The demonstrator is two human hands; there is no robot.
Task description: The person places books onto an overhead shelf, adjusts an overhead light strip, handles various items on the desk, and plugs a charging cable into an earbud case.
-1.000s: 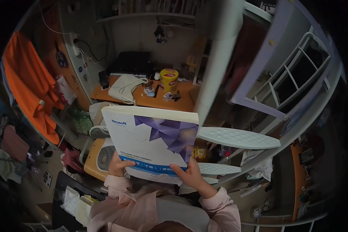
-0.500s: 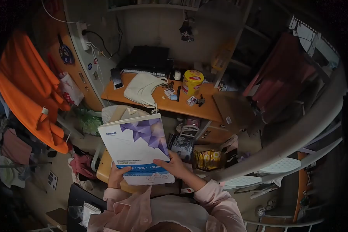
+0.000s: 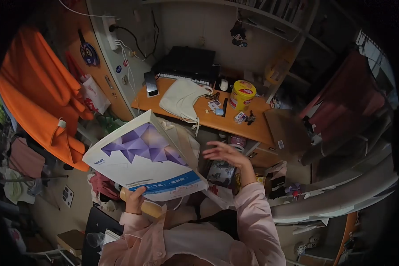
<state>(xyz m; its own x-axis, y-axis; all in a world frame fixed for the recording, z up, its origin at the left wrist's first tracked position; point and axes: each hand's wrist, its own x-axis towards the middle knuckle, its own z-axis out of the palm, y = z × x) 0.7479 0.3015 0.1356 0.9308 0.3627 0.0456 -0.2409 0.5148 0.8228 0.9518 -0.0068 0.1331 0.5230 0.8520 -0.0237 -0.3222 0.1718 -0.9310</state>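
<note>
A thick white textbook (image 3: 142, 166) with purple polygons and a blue band on its cover is tilted in front of me. My left hand (image 3: 135, 197) grips its lower left edge, thumb on the cover and the other fingers hidden beneath. To the right of the book, my right hand (image 3: 226, 155) is in the air, apart from it, with fingers spread and nothing in them. Beyond the book, a cream drawstring bag (image 3: 179, 98) lies on the wooden desk (image 3: 252, 126).
On the desk stand a yellow tub (image 3: 243, 95), a phone (image 3: 151, 83) and a black laptop (image 3: 186, 62). An orange cloth (image 3: 44, 93) hangs at left. A pale curved rail (image 3: 337, 197) crosses the right side. A cardboard box (image 3: 71, 239) sits low at left.
My right hand has let go of the book and moved up and to the right, its fingers opening. The book has tilted and shifted left, still in my left hand. The view has shifted.
</note>
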